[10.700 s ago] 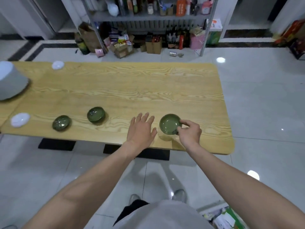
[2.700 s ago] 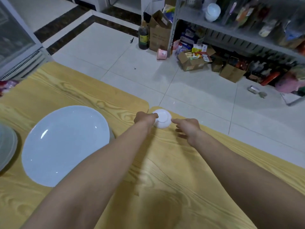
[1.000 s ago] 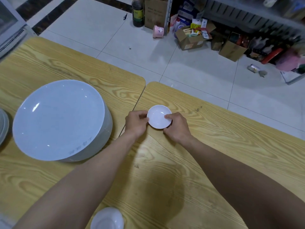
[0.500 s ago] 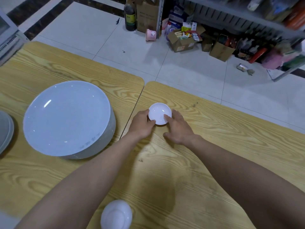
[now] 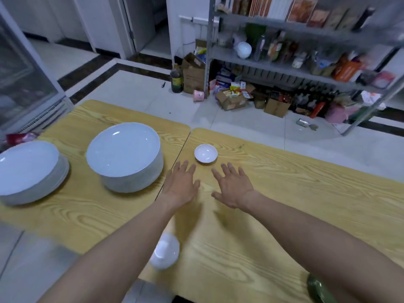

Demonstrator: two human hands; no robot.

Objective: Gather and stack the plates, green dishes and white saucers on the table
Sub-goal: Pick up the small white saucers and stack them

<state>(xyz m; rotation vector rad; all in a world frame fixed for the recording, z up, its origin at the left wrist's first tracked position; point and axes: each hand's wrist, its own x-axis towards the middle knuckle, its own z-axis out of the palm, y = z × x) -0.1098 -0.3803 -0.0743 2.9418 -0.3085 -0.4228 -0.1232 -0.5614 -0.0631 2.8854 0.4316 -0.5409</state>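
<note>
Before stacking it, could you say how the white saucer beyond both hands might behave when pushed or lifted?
Glossy glaze on the saucer suggests slippery. It looks rigid and probably breakable. Its shallow, wide shape should slide, not tip.

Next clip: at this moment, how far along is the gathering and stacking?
Done: the plates sit in a tall plate stack and a lower plate stack beside it.
In hand: nothing. The left hand and right hand are open, just short of a white saucer.
Left: that saucer, a second saucer at the near edge and a green dish, partly hidden, lie apart, unstacked.
</note>
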